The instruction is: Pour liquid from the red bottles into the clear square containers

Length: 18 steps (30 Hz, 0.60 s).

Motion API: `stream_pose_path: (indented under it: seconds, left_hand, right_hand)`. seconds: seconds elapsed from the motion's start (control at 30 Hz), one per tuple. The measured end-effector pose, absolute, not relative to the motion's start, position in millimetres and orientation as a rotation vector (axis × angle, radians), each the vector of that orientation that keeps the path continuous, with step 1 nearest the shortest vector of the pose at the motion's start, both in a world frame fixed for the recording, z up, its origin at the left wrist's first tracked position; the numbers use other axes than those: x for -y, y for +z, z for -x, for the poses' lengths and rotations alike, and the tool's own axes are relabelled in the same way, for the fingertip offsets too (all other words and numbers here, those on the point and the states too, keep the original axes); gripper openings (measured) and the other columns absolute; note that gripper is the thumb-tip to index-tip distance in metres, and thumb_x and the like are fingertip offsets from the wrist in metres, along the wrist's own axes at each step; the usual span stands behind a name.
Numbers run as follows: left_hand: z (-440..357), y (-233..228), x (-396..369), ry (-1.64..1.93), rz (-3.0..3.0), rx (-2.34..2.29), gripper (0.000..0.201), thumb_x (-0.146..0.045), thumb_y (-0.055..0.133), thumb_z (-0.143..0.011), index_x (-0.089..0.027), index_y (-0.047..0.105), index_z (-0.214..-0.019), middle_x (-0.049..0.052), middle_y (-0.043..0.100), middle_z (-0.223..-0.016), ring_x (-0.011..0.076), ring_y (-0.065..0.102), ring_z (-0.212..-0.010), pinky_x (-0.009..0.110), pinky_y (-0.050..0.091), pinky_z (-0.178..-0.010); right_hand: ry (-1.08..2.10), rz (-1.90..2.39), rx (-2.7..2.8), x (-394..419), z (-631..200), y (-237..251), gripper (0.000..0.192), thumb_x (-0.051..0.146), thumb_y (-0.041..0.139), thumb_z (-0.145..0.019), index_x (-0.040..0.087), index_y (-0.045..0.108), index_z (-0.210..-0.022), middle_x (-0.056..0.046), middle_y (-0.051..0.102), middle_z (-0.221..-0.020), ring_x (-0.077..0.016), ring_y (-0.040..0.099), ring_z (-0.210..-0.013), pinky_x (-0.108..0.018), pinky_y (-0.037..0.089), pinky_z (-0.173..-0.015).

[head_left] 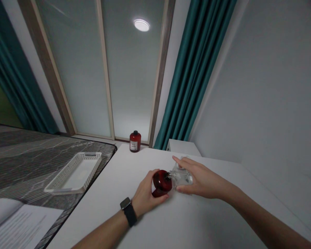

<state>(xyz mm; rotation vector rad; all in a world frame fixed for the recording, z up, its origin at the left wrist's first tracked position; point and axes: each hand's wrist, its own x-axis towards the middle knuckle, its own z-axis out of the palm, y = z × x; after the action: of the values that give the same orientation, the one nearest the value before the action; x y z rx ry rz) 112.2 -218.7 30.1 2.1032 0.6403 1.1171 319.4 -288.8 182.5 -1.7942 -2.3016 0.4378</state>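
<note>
My left hand is wrapped round a dark red bottle with a pale label, tilted over the white table. A clear bottle lies on its side in the air, its neck at the red bottle's mouth. My right hand is closed round the clear bottle, with the index finger stretched along its far side. Whether liquid passes between the two bottles I cannot tell. Farther back on the table stands a second red bottle, upright, with a black cap and a white label.
A white perforated basket rests on the grey patterned surface at left. An open book lies at the lower left. Behind the table stand a white cabinet, a teal curtain and frosted glass doors.
</note>
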Motion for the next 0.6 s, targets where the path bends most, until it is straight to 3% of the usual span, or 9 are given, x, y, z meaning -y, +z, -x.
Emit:
stream_pose_path:
  seconds: [0.6]
  left_hand:
    - [-113.0,34.2,221.5,1.045,-2.077,-0.652,0.073,-0.021,0.076,-0.071,-0.022,0.038,-0.133,0.012,0.055,-0.132,0.0302,0.056,-0.121,0.050,0.044,-0.106]
  right_hand:
    - [0.453,1.794,2.304,290.0,-318.8,187.2,0.093,0.045,0.072,-0.078,0.019,0.028,-0.155,-0.015,0.055,-0.133,-0.0325,0.052,-0.123,-0.047,0.040,-0.106]
